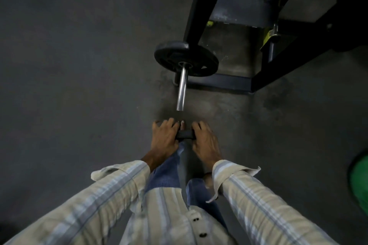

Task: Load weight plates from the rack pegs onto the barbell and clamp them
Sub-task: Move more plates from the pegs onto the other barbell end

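1. Below the head camera, both hands hold one small black object, probably the barbell collar [184, 134]: the left hand [163, 137] curls round its left end and the right hand [205, 139] round its right end.
2. Ahead of them, the chrome barbell sleeve [182, 87] points towards the person, its bare end near the hands but apart from them.
3. Farther up the sleeve sits one black weight plate [186, 58], beside the black rack frame [201, 2].
4. Likely risk: if the collar meets the sleeve end tilted, it could jam or slip from the fingers to the grey floor [69, 85].
5. Left short of the plate, it would let the plate slide outward.
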